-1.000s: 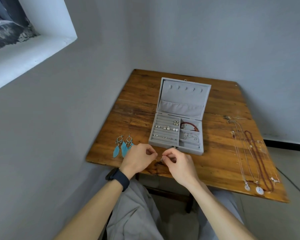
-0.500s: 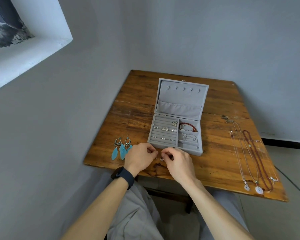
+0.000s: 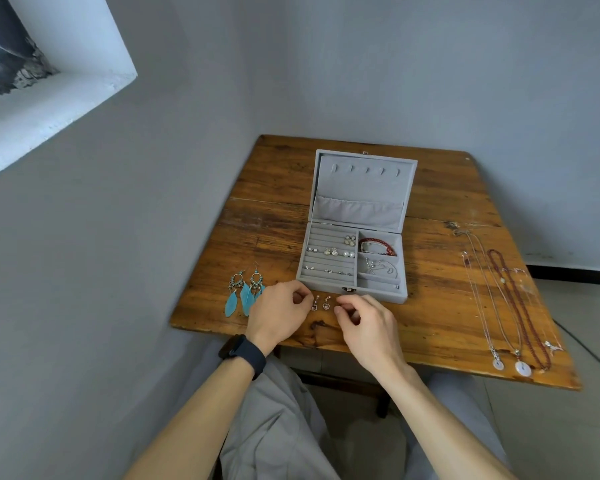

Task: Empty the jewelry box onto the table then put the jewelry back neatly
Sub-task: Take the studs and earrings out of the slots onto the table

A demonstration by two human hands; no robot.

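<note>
The grey velvet jewelry box stands open on the wooden table. Its ring rows hold several stud earrings, and its right compartments hold a red bead bracelet and a silver chain. Two small heart drop earrings lie side by side on the table just in front of the box. My left hand and my right hand flank them with fingers curled, fingertips close to the earrings and nothing held.
A pair of blue feather earrings lies left of my left hand. Several necklaces, silver chains with pendants and a dark red bead strand, are laid out along the table's right side. Walls close off the left and far edges.
My hands were together, pinching something small between them. They have since drawn apart, and the two heart earrings now lie uncovered on the table between them.
</note>
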